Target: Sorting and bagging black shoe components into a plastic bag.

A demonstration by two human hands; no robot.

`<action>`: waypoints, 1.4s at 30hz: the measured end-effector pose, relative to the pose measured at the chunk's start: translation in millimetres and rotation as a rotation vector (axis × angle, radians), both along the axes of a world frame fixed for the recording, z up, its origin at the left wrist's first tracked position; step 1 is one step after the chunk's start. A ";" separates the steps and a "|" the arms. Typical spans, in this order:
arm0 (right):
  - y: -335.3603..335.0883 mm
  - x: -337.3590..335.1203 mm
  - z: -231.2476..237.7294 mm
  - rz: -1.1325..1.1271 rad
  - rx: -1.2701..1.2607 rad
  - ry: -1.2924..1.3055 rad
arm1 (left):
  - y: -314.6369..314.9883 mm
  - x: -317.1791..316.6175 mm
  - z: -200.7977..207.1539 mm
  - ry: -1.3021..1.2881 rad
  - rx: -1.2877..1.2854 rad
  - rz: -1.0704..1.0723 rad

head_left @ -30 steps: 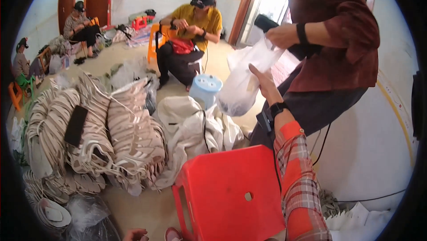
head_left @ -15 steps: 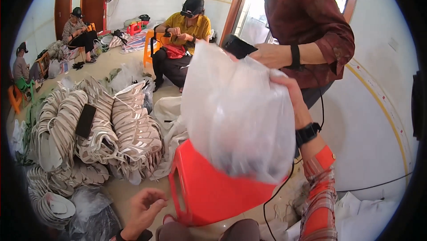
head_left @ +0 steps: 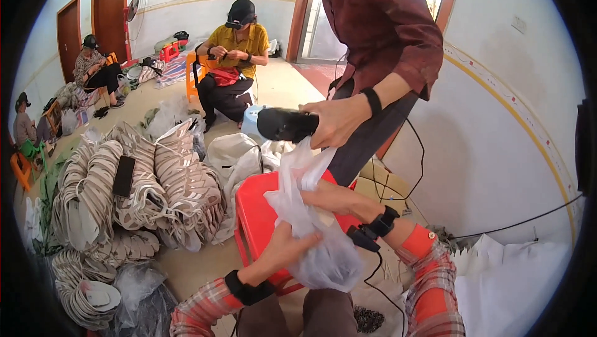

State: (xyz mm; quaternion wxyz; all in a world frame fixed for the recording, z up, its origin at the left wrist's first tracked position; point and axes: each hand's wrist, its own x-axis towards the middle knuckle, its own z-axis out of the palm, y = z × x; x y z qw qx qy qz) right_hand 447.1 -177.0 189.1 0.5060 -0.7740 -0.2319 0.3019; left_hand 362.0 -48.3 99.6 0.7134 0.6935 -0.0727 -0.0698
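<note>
A translucent white plastic bag point(head_left: 326, 265) hangs in front of me, bunched at its upper part, its lower end above my knees. My left hand point(head_left: 287, 248) is closed on the near left side of the bag. My right hand point(head_left: 333, 201) grips its gathered neck from the right, some fingertips hidden behind the plastic. Beyond the bag stands a red plastic stool point(head_left: 254, 203). Just above the bag, a co-worker's hand point(head_left: 329, 118) holds a black object point(head_left: 283, 125) with a rounded end; I cannot make out its kind.
Bundled beige shoe uppers point(head_left: 186, 172) are heaped at the left, a black phone point(head_left: 124, 176) lying on them. A clear plastic bag point(head_left: 140, 299) lies below the heap. The standing co-worker point(head_left: 379, 32) is close at right. A black cable point(head_left: 379, 278) hangs by my right wrist. Seated people work farther back.
The bag came down from high above the stool and is now bunched. My left hand moved from beside the stool onto it. The co-worker's hand and black object moved left and lower.
</note>
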 end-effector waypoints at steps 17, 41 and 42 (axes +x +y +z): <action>-71.1 58.1 7.7 -0.055 -0.031 -0.016 | 68.6 -45.0 43.6 0.340 -0.376 -0.257; 27.8 59.8 32.7 0.012 -0.364 -1.146 | 17.9 -34.0 6.6 0.294 0.063 -0.637; 30.2 49.8 42.6 0.022 -0.368 -1.137 | 17.1 -35.7 -3.2 0.210 0.049 -0.623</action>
